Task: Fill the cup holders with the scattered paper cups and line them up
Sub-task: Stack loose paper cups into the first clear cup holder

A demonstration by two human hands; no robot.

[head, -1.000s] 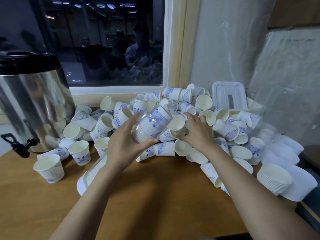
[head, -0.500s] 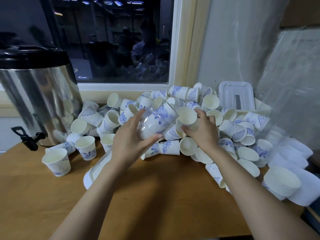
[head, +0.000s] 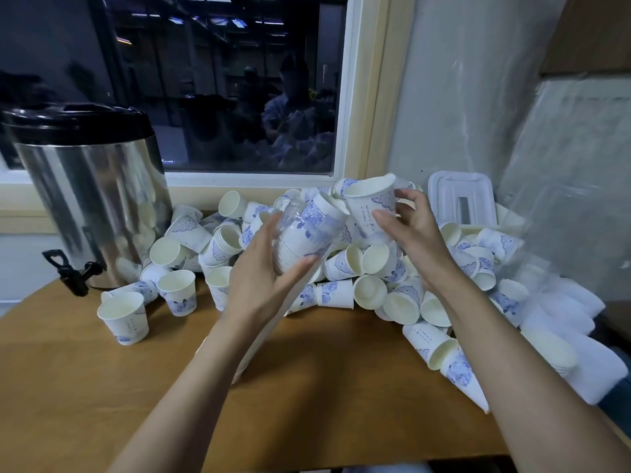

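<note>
My left hand [head: 264, 278] grips a clear plastic cup holder [head: 304, 233] that is tilted and holds a stack of white paper cups with blue print. Just right of its open end, my right hand [head: 409, 230] holds a single paper cup [head: 370, 206], lifted above the pile with its mouth turned up and left. A large pile of scattered paper cups [head: 355, 264] lies on the wooden table [head: 307, 387] under both hands, against the window sill.
A steel drinks urn [head: 92, 199] with a black tap stands at the left. A few upright cups [head: 124, 317] stand in front of it. A white plastic lid [head: 461, 199] leans at the back right. Filled sleeves of cups [head: 560, 336] lie along the right edge.
My right hand has lifted one cup out of the pile and brought it up beside the holder's open end. My left hand has raised the holder slightly.
</note>
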